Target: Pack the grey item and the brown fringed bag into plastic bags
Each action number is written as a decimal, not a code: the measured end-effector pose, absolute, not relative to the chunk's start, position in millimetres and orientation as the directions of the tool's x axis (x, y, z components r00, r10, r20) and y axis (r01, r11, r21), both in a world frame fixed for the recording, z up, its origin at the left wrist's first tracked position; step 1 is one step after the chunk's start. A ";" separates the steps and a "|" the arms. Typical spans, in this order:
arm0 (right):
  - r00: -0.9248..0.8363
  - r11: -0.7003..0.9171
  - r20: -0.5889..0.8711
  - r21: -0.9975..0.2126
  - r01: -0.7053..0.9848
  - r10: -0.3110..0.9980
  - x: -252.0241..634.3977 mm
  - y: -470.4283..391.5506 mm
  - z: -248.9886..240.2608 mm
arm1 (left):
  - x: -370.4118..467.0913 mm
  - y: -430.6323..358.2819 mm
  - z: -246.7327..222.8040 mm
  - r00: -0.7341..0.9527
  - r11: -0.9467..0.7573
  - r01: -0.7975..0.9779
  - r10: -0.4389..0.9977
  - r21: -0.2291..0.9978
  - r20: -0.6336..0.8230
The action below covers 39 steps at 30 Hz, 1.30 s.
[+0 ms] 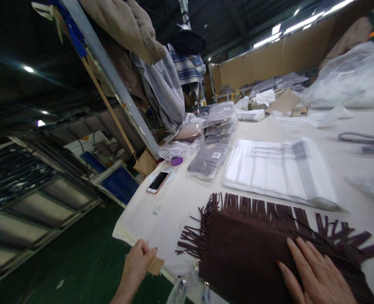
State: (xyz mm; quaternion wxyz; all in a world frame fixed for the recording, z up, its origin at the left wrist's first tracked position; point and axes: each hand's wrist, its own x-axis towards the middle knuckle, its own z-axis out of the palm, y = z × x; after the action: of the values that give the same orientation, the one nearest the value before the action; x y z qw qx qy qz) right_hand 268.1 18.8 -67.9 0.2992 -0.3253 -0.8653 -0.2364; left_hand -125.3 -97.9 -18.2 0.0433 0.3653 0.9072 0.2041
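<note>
A dark brown fringed scarf (247, 249) lies folded on the white table (180, 198) in front of me. My right hand (313, 274) rests flat on the scarf's right part, fingers spread. At the table's near edge, left of the scarf, my left hand (137, 264) pinches a small tan paper tag (156, 265). A clear plastic piece with small clips (187, 287) lies just below the scarf's corner.
A stack of clear plastic bags (278, 169) lies beyond the scarf. Packed grey scarves (210, 158) are piled behind it, with a phone (158, 181) and a purple disc (176, 161) to the left. Garments hang from a slanted rack (110, 71). Green floor lies to the left.
</note>
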 end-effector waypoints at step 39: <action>-0.624 0.652 0.676 0.274 0.707 0.392 275.2 19.2 -68.6 | 0.3 -68.5 1.5 -0.129 0.518 0.226 0.855 0.825 -0.502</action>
State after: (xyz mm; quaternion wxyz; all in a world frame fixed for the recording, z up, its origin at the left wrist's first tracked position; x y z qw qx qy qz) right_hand 275.2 19.2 -68.6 0.2934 -0.3195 -0.8601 -0.2684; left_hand 0.3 -68.5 1.5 0.5314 0.3916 0.6904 0.2959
